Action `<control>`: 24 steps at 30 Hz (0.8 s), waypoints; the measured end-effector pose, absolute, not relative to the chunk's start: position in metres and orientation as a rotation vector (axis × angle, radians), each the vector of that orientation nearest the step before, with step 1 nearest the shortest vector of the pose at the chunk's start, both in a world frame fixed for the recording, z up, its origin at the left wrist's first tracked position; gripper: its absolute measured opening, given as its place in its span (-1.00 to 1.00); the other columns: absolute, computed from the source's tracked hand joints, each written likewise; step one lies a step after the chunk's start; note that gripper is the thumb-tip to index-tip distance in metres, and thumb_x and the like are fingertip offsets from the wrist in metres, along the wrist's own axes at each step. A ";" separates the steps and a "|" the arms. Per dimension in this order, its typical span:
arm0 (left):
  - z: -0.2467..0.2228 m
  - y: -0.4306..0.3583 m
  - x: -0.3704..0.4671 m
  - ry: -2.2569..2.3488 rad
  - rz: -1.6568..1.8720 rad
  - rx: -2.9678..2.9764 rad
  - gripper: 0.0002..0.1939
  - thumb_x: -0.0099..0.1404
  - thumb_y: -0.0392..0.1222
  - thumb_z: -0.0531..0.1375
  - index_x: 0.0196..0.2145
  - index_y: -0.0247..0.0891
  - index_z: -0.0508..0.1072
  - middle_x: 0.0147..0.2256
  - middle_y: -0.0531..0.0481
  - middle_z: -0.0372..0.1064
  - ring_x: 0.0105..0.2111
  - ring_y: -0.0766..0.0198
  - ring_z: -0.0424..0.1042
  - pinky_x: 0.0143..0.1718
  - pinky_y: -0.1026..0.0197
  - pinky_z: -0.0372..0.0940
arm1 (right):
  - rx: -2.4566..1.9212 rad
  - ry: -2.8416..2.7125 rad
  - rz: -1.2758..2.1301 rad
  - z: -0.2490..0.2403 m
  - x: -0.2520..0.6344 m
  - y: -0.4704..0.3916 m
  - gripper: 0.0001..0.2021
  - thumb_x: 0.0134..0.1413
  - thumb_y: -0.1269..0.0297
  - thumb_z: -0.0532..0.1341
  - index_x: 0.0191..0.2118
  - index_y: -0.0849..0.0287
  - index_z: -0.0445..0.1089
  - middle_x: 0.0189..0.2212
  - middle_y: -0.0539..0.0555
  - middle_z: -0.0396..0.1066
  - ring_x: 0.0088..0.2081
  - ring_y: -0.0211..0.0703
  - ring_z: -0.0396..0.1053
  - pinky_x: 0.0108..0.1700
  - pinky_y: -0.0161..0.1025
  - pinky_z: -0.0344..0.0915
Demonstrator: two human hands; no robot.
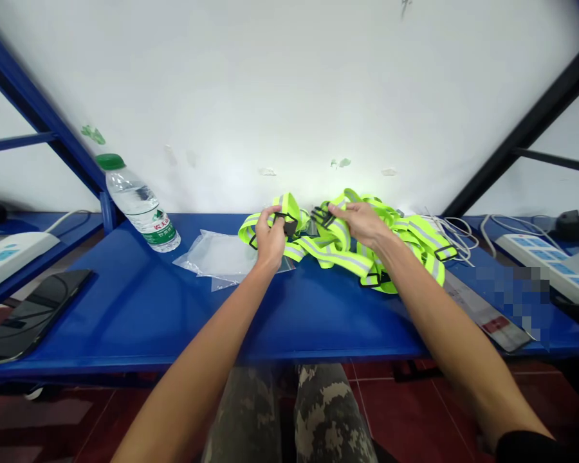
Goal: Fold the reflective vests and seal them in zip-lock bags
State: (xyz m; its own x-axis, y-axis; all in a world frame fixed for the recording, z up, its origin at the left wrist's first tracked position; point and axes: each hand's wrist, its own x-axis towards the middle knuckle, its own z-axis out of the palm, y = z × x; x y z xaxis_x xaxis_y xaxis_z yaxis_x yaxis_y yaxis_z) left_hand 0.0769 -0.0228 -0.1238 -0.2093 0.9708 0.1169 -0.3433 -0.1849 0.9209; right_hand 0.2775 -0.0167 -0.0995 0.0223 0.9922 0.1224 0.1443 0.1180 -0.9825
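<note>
A neon yellow reflective strap (350, 258) with grey stripes and black buckles lies bunched in a pile on the blue table. My left hand (271, 238) is closed on a black buckle half (290, 225), with a loop of the strap around it. A short way to the right, my right hand (361, 222) pinches the strap beside a black pronged buckle half (322, 215). The two buckle halves are apart. Clear plastic bags (222, 254) lie flat beside my left hand, partly hidden by it.
A water bottle (147, 209) with a green cap leans at the back left. A dark phone (33, 312) lies at the left, another phone (504, 331) at the right. White cables (456, 235) and power strips (554, 263) are at the right. A white wall (289, 96) stands behind the table (318, 321).
</note>
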 end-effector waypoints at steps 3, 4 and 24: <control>-0.128 -0.023 0.081 1.052 1.608 1.002 -0.63 0.07 -0.45 0.19 -0.14 -0.19 0.44 -0.27 0.02 0.40 -0.28 0.27 0.47 -0.24 0.26 0.42 | -1.117 -1.433 1.167 -0.118 0.269 -0.022 -0.64 -0.21 0.00 0.46 -0.48 0.14 0.38 -0.45 0.05 0.45 -0.27 -0.11 0.43 -0.13 -0.12 0.41; -0.129 -0.022 0.081 1.067 1.602 1.009 -0.61 0.07 -0.45 0.19 -0.12 -0.19 0.44 -0.27 0.02 0.40 -0.31 0.28 0.47 -0.25 0.25 0.42 | -1.096 -1.437 1.179 -0.122 0.268 -0.023 -0.65 -0.23 0.01 0.47 -0.47 0.16 0.41 -0.44 0.05 0.47 -0.27 -0.12 0.43 -0.10 -0.14 0.40; -0.131 -0.022 0.077 1.109 1.621 1.149 -0.52 0.01 -0.26 0.35 -0.08 -0.21 0.39 -0.21 -0.02 0.44 -0.32 0.25 0.50 -0.35 0.24 0.44 | -1.100 -1.140 1.276 -0.136 0.264 -0.026 -0.67 -0.41 0.14 0.54 -0.48 0.21 0.55 -0.53 0.02 0.52 -0.44 -0.16 0.46 -0.32 -0.24 0.39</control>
